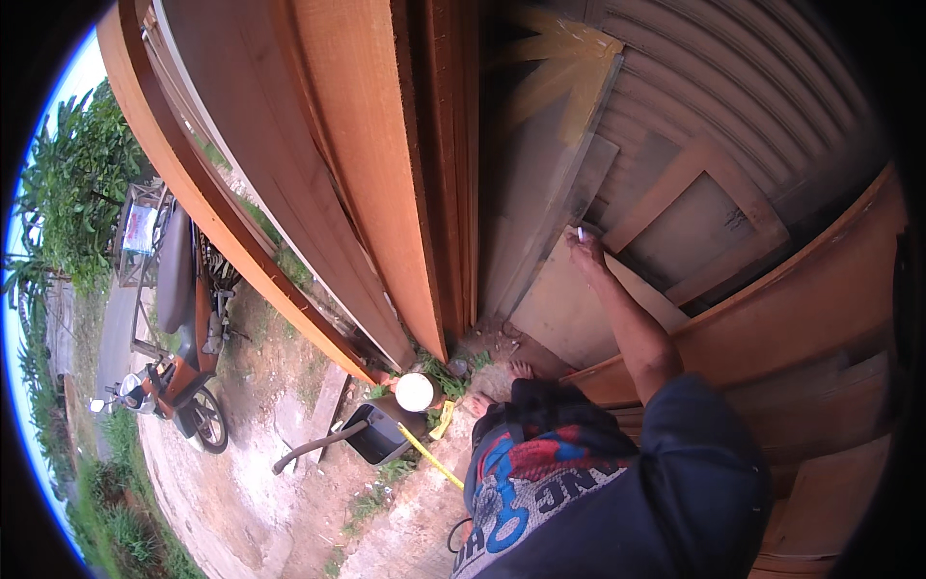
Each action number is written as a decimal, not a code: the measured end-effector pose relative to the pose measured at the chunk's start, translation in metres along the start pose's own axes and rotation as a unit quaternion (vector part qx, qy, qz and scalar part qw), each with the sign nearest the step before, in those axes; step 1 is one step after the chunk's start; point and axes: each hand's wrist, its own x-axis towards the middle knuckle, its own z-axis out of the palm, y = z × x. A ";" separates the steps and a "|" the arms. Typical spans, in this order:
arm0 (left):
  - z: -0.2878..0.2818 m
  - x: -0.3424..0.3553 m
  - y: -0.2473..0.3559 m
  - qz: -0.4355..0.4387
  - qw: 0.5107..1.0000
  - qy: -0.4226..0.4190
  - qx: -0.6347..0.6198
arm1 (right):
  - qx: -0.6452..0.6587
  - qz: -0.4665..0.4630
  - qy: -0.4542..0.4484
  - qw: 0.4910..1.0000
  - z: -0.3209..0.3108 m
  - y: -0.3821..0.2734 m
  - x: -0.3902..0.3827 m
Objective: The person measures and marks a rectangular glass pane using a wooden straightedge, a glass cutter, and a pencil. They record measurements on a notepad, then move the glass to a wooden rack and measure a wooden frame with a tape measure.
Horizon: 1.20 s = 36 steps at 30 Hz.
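Observation:
My right arm reaches up and away from my body. My right hand (585, 253) is closed on a slim white, pen-like thing (581, 234) with a bluish tint, at the top corner of a pale plywood panel (569, 304). The panel leans among other boards, beside a glass-like sheet (550, 222). Of my left hand (465, 534), only a small patch shows at the shirt's left edge, near a thin dark loop; its fingers are hidden. A yellow strip (429, 454), like a tape measure's blade, runs from beside my shirt toward a black tub.
Tall orange-brown boards (357, 145) stand ahead. A wooden frame (709, 169) leans on corrugated metal at the right, with more boards (820, 289) nearer me. A white-topped container (416, 393) and the black tub (376, 436) stand near my feet. A motorcycle (188, 338) is parked left.

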 end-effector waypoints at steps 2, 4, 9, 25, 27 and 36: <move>-0.006 0.000 0.006 0.010 0.999 0.006 0.034 | 0.087 -0.031 0.069 0.993 -0.029 -0.051 0.027; -0.011 0.000 0.015 0.020 0.996 0.024 0.086 | 0.132 -0.046 0.117 0.983 -0.054 -0.095 0.045; -0.018 -0.001 0.062 0.051 0.997 -0.041 0.039 | 0.124 -0.149 0.156 0.969 -0.079 -0.154 0.092; 0.082 0.027 0.162 0.108 0.958 -0.181 0.193 | 0.154 -0.201 0.090 0.963 -0.090 -0.174 0.132; 0.088 0.029 0.168 0.103 0.953 -0.187 0.215 | 0.134 -0.238 0.102 0.957 -0.088 -0.172 0.136; 0.082 0.043 0.167 0.084 0.938 -0.171 0.290 | 0.054 -0.219 0.155 0.962 -0.095 -0.184 0.106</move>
